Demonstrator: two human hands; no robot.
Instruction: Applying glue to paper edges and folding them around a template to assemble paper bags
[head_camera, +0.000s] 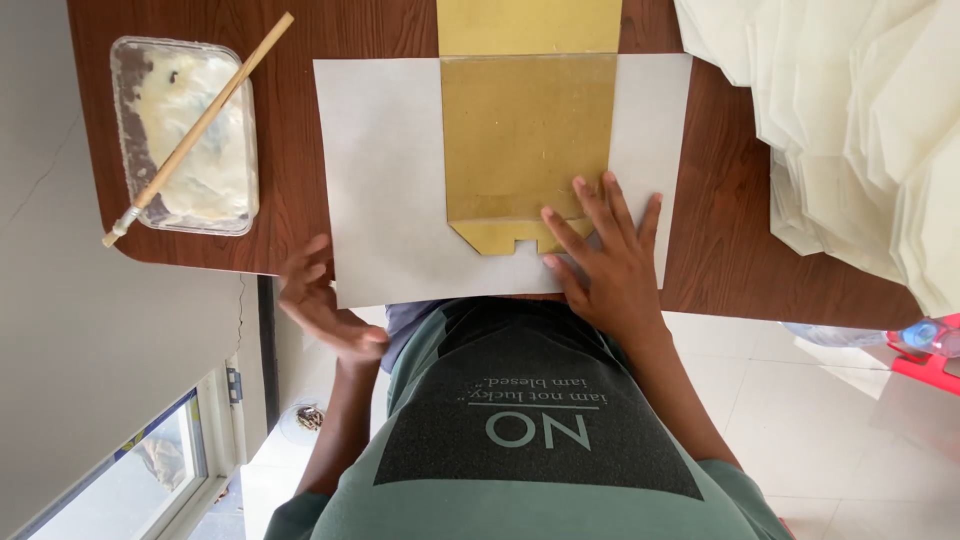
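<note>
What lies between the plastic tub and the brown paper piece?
Head view: a bare strip of the wooden table, then the left part of the white sheet.

A single head-worn camera looks steeply down, close over the dark brown wooden table (720, 250). The picture appears upside down: the wearer's green-and-black shirt (540, 440) fills the bottom edge, the table's far side runs along the top. White floor tiles (830, 420) and a window (130, 470) show below the table edge.
</note>
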